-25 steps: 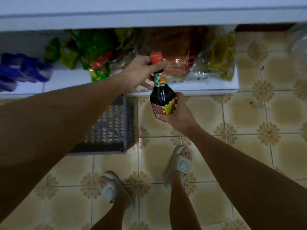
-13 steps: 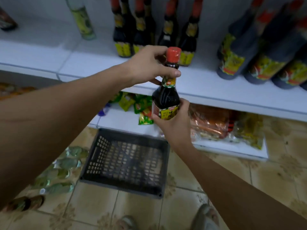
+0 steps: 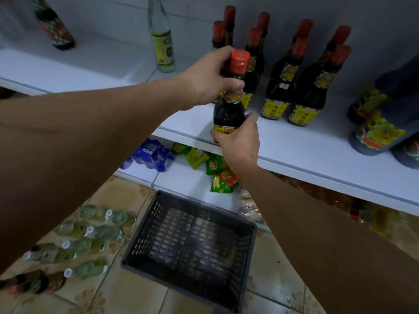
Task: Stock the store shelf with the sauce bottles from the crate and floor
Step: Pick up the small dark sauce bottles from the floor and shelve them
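Note:
A dark sauce bottle [image 3: 229,113] with a red cap and yellow label stands upright at the front edge of the white shelf [image 3: 301,146]. My left hand [image 3: 209,77] grips its neck just under the cap. My right hand [image 3: 240,141] holds its lower body and base from the front. Behind it, several matching dark sauce bottles [image 3: 281,87] stand in rows on the shelf. The dark plastic crate [image 3: 192,248] sits on the floor below and holds no bottles. Several green-labelled bottles [image 3: 90,234] lie on the floor left of the crate.
A tall clear bottle [image 3: 162,39] and a dark bottle [image 3: 56,30] stand further left on the shelf. Large dark bottles [image 3: 383,123] crowd the shelf's right end. Snack packets [image 3: 213,166] and a blue pack [image 3: 152,152] lie on the lower shelf. The floor is tiled.
Both hands have raised the bottle from above the floor up to the shelf's front edge. My view has lifted from my feet to the shelf.

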